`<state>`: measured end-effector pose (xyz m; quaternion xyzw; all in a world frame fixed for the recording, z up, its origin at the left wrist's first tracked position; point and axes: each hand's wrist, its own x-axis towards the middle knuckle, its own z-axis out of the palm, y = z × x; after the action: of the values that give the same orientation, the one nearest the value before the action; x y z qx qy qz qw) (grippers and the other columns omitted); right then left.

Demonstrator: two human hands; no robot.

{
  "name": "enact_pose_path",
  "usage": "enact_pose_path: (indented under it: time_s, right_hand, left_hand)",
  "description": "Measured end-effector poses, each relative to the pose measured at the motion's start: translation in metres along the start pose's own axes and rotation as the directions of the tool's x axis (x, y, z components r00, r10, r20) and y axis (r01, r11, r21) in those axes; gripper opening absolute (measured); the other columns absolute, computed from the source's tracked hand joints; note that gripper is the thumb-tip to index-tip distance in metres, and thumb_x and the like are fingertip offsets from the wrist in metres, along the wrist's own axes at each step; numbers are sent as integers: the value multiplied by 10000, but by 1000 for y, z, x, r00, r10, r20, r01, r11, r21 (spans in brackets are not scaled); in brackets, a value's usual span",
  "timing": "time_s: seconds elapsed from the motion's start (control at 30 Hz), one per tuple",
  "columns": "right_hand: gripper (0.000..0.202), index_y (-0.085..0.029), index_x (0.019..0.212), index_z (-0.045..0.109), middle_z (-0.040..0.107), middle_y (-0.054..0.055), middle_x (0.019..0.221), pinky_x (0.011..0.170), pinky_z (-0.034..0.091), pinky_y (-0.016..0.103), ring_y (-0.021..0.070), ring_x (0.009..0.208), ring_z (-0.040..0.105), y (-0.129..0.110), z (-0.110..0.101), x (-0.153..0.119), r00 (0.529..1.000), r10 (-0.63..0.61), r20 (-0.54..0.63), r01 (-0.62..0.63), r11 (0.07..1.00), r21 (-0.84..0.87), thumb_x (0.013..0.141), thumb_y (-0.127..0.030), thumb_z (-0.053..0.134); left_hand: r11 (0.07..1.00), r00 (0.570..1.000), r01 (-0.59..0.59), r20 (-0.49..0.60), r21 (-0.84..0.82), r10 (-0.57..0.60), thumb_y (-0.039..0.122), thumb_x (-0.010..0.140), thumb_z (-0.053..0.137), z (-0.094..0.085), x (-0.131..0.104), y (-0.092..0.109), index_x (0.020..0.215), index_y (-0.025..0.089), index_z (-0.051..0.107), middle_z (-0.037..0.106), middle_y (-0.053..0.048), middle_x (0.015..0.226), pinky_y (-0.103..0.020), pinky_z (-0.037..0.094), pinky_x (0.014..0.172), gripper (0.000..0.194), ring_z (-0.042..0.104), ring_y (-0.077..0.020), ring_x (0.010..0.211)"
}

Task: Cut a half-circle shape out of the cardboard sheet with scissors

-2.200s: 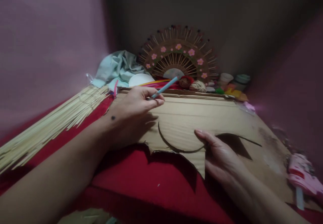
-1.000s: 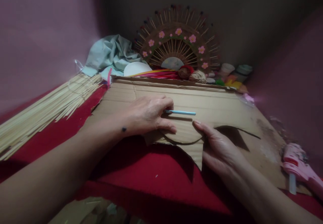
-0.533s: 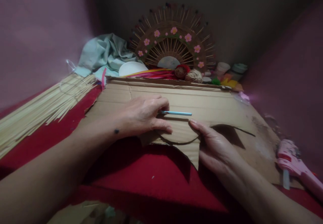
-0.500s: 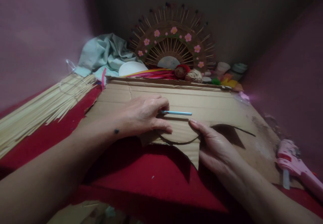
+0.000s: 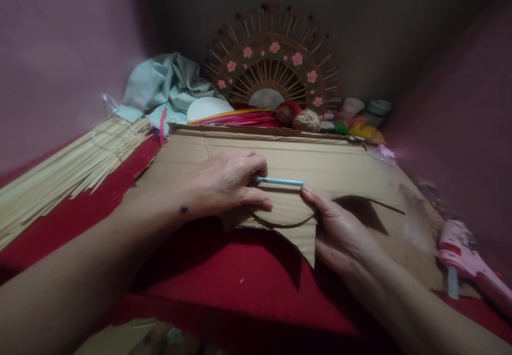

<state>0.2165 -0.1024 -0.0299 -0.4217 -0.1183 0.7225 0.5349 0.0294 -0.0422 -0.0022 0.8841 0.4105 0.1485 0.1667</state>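
Note:
A thin light-blue pen-like stick (image 5: pixel 284 182) juts rightward from the curled fingers of my left hand (image 5: pixel 236 179). The thumb of that hand presses on a half-round cardboard piece (image 5: pixel 286 211) with a straight upper edge. My right hand (image 5: pixel 340 227) grips the right end of this piece, thumb on top near the stick's tip, other fingers mostly hidden below. Under the half-round piece lies a large cardboard sheet (image 5: pixel 184 152) with curved cuts, its pointed corner (image 5: pixel 307 245) hanging over red cloth.
A bundle of thin sticks (image 5: pixel 100 152) lies left on the red cloth (image 5: pixel 224 291). At right rests a pink glue gun (image 5: pixel 460 248). Behind stand a flower-decorated half-round stick fan (image 5: pixel 275 56), yarn balls (image 5: pixel 307 120), a crumpled pale cloth (image 5: pixel 164 83) and small cups (image 5: pixel 352 107).
The stick's right end has dipped slightly, now close to my right thumb and the straight edge of the half-round piece. My right thumb has shifted up a little.

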Motion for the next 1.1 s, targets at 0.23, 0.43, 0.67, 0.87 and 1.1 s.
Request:
enact_pose_path:
  time_s: [0.23, 0.43, 0.67, 0.87, 1.1]
  right_hand:
    - [94, -168, 829, 693, 754, 49, 794, 924, 508, 400, 242, 946, 681, 0, 0, 0, 1000, 7, -15, -7, 999, 36, 751, -137, 651]
    - [107, -153, 828, 699, 740, 46, 726, 908, 509, 385, 237, 905, 686, 1, 1, -1, 999, 15, -31, -13, 999, 49, 727, -127, 675]
    - [50, -161, 783, 680, 736, 51, 745, 911, 499, 403, 236, 925, 667, 1, -1, 2, 999, -13, 36, 9, 994, 112, 733, -165, 681]
    - [211, -149, 826, 705, 740, 66, 756, 868, 511, 417, 247, 863, 674, 1, -1, -1, 995, -31, 90, 21, 994, 111, 678, -290, 753]
    - [280, -120, 856, 713, 749, 69, 776, 815, 532, 385, 211, 721, 683, 8, 0, 0, 991, -86, 100, 78, 994, 79, 589, -148, 793]
  left_hand:
    - [996, 998, 3, 56, -84, 2, 553, 718, 673, -3, -1, 4, 940, 221, 602, 571, 13, 885, -261, 347, 633, 406, 507, -159, 772]
    - [998, 992, -3, 129, -61, 11, 602, 644, 711, -3, -3, 10, 979, 197, 543, 530, -8, 923, -272, 361, 631, 552, 487, -168, 761]
    - [1000, 993, -21, 114, 3, 20, 603, 707, 656, -1, -5, 10, 928, 207, 536, 493, -6, 941, -279, 358, 613, 469, 477, -155, 725]
    - [1000, 995, -23, 100, -9, 24, 642, 697, 641, 2, -5, 6, 895, 212, 529, 486, -5, 945, -276, 359, 602, 487, 473, -148, 714]
    - [999, 993, -33, 109, -27, 36, 626, 710, 640, 3, -4, 4, 835, 201, 503, 469, 0, 913, -266, 353, 595, 464, 457, -134, 680]
